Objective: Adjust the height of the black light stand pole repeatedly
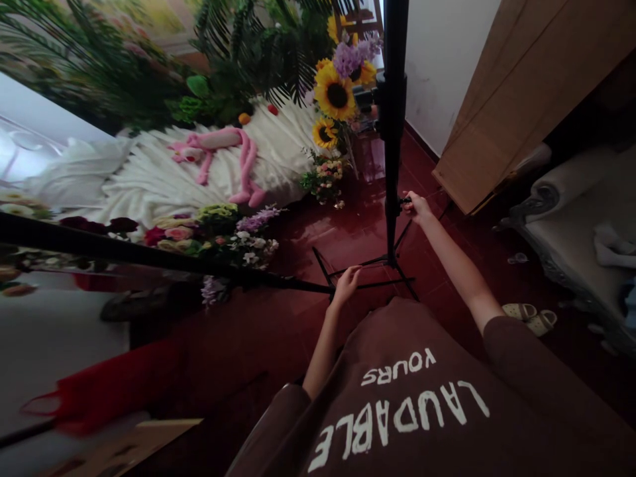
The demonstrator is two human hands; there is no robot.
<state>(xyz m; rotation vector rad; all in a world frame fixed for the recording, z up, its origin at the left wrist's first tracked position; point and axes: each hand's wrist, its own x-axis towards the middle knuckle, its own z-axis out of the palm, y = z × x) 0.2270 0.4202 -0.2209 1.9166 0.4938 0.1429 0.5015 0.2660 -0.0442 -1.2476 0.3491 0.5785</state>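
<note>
A black light stand (394, 146) rises upright in front of me, its folding legs spread on the floor. My right hand (418, 207) is closed on the small knob (404, 201) at the side of its pole. A second black pole (199, 265) slants in from the left edge and runs down to my left hand (346, 283). The fingers of that hand are bent and held together beside the pole's lower end, close to the thin legs (368, 285). What they grip is hidden.
A white fluffy cover (159, 179) carries a pink plush toy (243, 159). Artificial flowers (218, 232) line its front, and sunflowers (335, 93) stand behind the pole. A brown board (517, 93), an ornate sofa (586, 205) and clogs (529, 317) are at right; a red bag (109, 391) lies at left.
</note>
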